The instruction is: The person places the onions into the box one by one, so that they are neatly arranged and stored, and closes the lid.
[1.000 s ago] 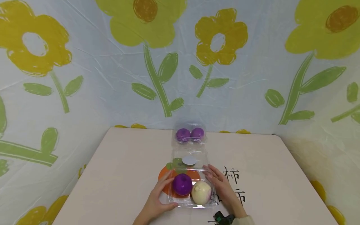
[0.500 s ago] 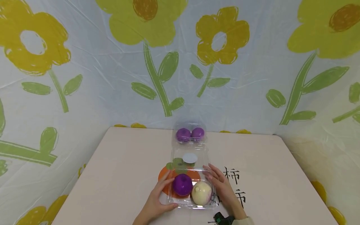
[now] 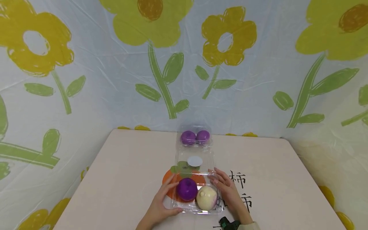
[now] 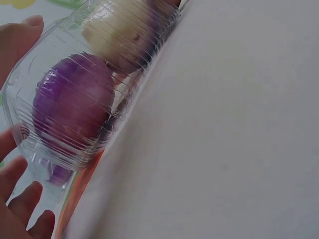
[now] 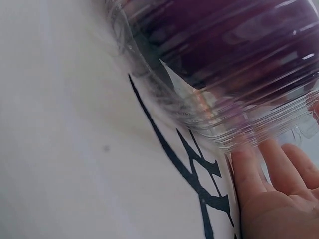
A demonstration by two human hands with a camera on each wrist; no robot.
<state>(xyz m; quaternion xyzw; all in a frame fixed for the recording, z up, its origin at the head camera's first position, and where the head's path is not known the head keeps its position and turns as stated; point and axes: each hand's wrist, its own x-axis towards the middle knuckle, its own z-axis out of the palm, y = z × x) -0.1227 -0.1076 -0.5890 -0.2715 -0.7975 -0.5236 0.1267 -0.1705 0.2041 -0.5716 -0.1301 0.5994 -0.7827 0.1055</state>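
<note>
A clear plastic clamshell box [image 3: 198, 211] rests on the table in the head view, its lid [image 3: 178, 159] folded open away from me. Inside sit a shiny purple onion-like ball [image 3: 187, 189] on the left and a cream-coloured one [image 3: 207, 198] with a purple-tinged side on the right. My left hand [image 3: 161, 203] holds the box's near left corner, thumb along the front and fingers along the left side. My right hand [image 3: 228, 191] holds the far right side, fingertips at the rim. In the right wrist view, the right fingers [image 5: 279, 167] touch the ridged wall.
Farther back stands another clear box [image 3: 207, 145] with two purple balls [image 3: 188, 137] in it. A white oval sticker [image 3: 195, 161] shows at the open lid. Black characters [image 3: 238, 179] and an orange fruit picture mark the table. A dark object [image 3: 228, 223] lies by my right wrist.
The open lid has tipped slightly farther back, its white oval shifting a little upward. Both hands keep their places on the box.
</note>
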